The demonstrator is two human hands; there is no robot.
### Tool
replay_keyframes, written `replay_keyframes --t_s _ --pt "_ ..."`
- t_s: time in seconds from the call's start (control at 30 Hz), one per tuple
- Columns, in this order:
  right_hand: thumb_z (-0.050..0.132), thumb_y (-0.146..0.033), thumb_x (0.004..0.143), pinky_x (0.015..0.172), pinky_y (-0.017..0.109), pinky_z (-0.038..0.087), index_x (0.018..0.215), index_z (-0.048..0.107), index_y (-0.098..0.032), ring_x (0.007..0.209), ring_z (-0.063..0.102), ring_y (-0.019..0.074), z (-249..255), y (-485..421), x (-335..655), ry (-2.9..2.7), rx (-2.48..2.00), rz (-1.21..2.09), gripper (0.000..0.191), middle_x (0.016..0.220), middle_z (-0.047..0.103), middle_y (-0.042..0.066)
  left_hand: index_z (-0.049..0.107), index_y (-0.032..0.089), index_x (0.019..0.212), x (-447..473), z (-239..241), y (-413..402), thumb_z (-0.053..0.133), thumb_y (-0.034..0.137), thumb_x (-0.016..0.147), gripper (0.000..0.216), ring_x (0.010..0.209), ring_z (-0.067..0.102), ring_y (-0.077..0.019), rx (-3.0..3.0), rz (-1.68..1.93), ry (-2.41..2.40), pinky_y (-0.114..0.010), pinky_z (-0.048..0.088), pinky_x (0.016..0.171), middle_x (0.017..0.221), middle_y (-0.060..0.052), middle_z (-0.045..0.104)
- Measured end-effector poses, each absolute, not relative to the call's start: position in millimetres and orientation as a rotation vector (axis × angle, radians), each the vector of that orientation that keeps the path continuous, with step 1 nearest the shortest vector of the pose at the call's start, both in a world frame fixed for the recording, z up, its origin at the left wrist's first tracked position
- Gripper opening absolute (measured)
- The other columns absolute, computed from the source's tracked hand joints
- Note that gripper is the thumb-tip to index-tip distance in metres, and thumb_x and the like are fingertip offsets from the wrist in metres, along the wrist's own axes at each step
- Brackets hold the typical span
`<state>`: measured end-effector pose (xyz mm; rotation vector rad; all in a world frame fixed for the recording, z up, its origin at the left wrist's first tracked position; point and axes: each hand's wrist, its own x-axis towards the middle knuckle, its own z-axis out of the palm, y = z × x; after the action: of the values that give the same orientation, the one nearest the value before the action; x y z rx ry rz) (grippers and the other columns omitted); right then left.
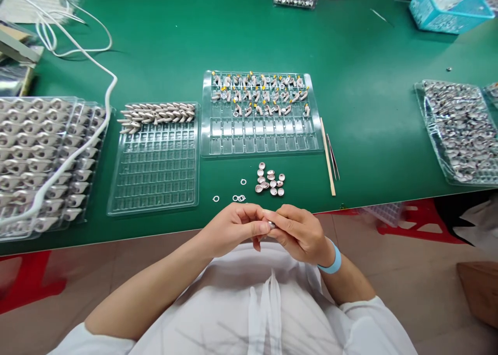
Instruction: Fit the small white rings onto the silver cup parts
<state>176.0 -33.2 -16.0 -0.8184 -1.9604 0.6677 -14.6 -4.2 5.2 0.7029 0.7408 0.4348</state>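
My left hand and my right hand meet just in front of the table edge, fingers closed together. Pinched between them is a small shiny metal part, mostly covered by the fingertips. Beyond my hands lies a loose group of small round metal caps. Left of these are several thin flat rings. Further back, a clear plastic tray carries rows of small metal pieces with yellow tips. To its left, another clear tray has slim metal pieces packed along its far side.
Tweezers and a wooden stick lie right of the middle tray. Stacked trays of metal parts stand at the left, under a white cable. A full tray and a blue basket are at the right.
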Motion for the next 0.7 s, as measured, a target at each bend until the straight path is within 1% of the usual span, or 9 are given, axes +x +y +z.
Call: replay_keyframes --t_s 0.1,0.2,0.33,0.4,0.47,0.53,0.57,0.6,0.7 --pt "0.052 -0.018 0.094 0.056 0.025 0.05 0.13 0.054 -0.018 0.067 0.057 0.0133 -14.7 -33.8 174.4 -1.917 -0.829 0.67 0.036 0.079 0.062 0.004 0.066 0.011 0.079 -14.7 2.0 -4.6 0.073 0.03 0.079 0.02 0.06 0.055 -0.0093 0.69 0.441 0.71 -0.023 0.055 0.056 0.063 0.001 0.059" --pt "0.052 -0.02 0.093 0.053 0.026 0.048 0.124 0.058 -0.019 0.063 0.056 0.0135 -14.0 -36.1 173.1 -1.9 -0.88 0.568 0.031 0.075 0.062 0.004 0.066 0.011 0.081 -15.1 -2.3 -5.6 0.073 0.032 0.08 0.022 0.061 0.055 -0.0096 0.672 0.44 0.676 -0.022 0.054 0.056 0.063 0.001 0.059" --pt "0.054 -0.018 0.092 0.053 0.027 0.047 0.122 0.059 -0.016 0.062 0.055 0.0138 -13.4 -38.7 173.0 -1.925 -0.906 0.461 0.03 0.074 0.062 0.004 0.066 0.011 0.081 -13.7 -3.5 -6.7 0.073 0.035 0.079 0.025 0.061 0.055 -0.0096 0.661 0.445 0.674 -0.022 0.055 0.055 0.063 0.001 0.058" --pt "0.054 -0.017 0.091 0.054 0.027 0.048 0.121 0.06 -0.016 0.063 0.056 0.014 -12.9 -39.1 173.4 -1.924 -0.923 0.441 0.03 0.074 0.062 0.004 0.066 0.011 0.083 -11.9 -1.5 -7.7 0.072 0.033 0.08 0.023 0.061 0.057 -0.0094 0.708 0.469 0.724 -0.023 0.056 0.057 0.067 0.0 0.06" --pt "0.055 -0.016 0.091 0.056 0.027 0.05 0.119 0.06 -0.015 0.066 0.058 0.0143 -12.3 -39.2 174.1 -1.913 -0.963 0.448 0.029 0.077 0.063 0.005 0.067 0.013 0.091 -10.3 0.7 -9.6 0.071 0.03 0.081 0.02 0.07 0.061 -0.0118 0.801 0.564 0.802 -0.024 0.058 0.061 0.08 -0.003 0.065" --pt "0.056 -0.014 0.09 0.057 0.027 0.05 0.117 0.061 -0.014 0.067 0.059 0.0143 -11.8 -39.3 175.2 -1.899 -1.005 0.465 0.028 0.08 0.064 0.007 0.067 0.016 0.104 -9.9 1.3 -12.2 0.071 0.025 0.081 0.026 0.086 0.064 -0.016 0.929 0.689 0.862 -0.026 0.059 0.067 0.096 -0.007 0.066" --pt "0.057 -0.014 0.089 0.057 0.026 0.05 0.115 0.062 -0.014 0.066 0.059 0.0142 -11.6 -39.3 175.8 -1.894 -1.023 0.47 0.026 0.08 0.065 0.007 0.066 0.018 0.109 -10.3 0.8 -13.3 0.071 0.023 0.081 0.029 0.091 0.064 -0.0173 1.008 0.741 0.869 -0.027 0.06 0.07 0.101 -0.007 0.065" --pt "0.057 -0.014 0.089 0.057 0.026 0.05 0.113 0.063 -0.014 0.066 0.058 0.014 -11.5 -39.3 176.3 -1.889 -1.035 0.473 0.024 0.079 0.065 0.007 0.066 0.019 0.113 -10.9 -0.2 -14.0 0.07 0.02 0.081 0.032 0.093 0.064 -0.0175 1.105 0.782 0.862 -0.028 0.06 0.071 0.102 -0.008 0.066" --pt "0.055 -0.017 0.09 0.055 0.025 0.049 0.107 0.064 -0.016 0.063 0.057 0.0132 -10.9 -39.5 177.3 -1.896 -1.051 0.498 0.018 0.075 0.064 0.005 0.068 0.021 0.114 -13.6 -4.6 -13.2 0.066 0.012 0.084 0.032 0.085 0.067 -0.0149 1.496 0.878 0.804 -0.026 0.059 0.073 0.095 -0.007 0.07"
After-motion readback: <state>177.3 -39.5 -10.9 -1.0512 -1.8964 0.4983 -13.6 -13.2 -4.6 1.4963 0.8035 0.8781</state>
